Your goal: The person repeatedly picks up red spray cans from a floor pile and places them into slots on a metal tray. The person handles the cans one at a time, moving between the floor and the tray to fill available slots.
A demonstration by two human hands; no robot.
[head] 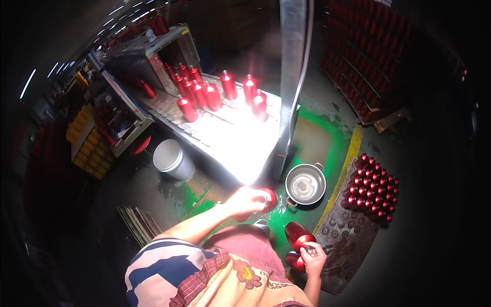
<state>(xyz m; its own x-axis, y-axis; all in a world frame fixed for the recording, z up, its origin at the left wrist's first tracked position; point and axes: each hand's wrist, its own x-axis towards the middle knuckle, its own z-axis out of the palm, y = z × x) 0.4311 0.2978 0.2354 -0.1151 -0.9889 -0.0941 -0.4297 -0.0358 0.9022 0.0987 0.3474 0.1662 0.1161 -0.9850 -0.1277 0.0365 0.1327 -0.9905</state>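
Observation:
My left hand [247,201] is closed around a red metal bottle [272,199], just off the bright near corner of the workbench [226,132]. Lower right, my right hand [315,256] grips the neck of a red bottle [297,233] whose body points up and left. A second red bottle [294,261] is beside that hand, partly behind its fingers; I cannot tell how firmly it is held. On the bench stand several red bottles [211,98] with threaded necks. Glare washes out much of the bench top.
A metal pot [305,203] sits on the green-stained floor, right of the bench. The white bucket [180,163] stands to its left. Several red bottles [370,188] fill part of a board [345,253] at right. A metal post [290,69] rises at the bench's right edge.

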